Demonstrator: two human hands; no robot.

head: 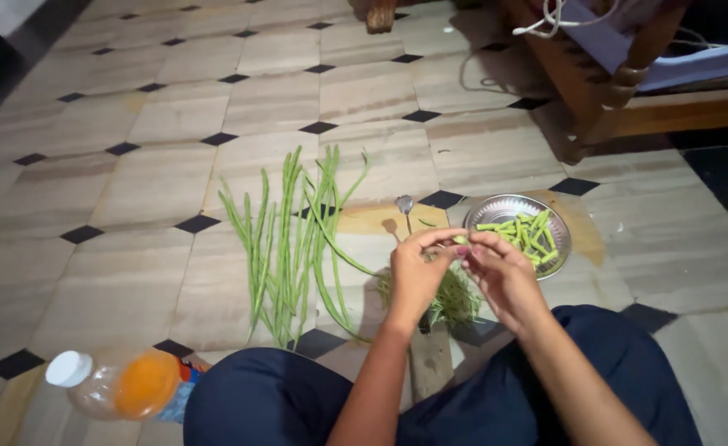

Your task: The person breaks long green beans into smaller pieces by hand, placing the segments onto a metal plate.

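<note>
Navy-clad knees [496, 405] frame left hand [414, 272] and right hand [502, 272], fingers pinched closed on one bean piece [460, 240]; steel plate [496, 208] at one o'clock.

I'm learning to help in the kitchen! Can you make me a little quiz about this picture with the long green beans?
1. True or false: the cut bean pieces lie in a round metal plate.
2. Which side of the hands is the pile of long uncut beans on? A) the left hand's side B) the right hand's side C) behind the plate
3. Fill in: both hands, left hand and right hand, pinch one thin green ____ between their fingertips.

Key
1. True.
2. A: the beans lie on the tiled floor beyond the left hand.
3. Bean.
</note>
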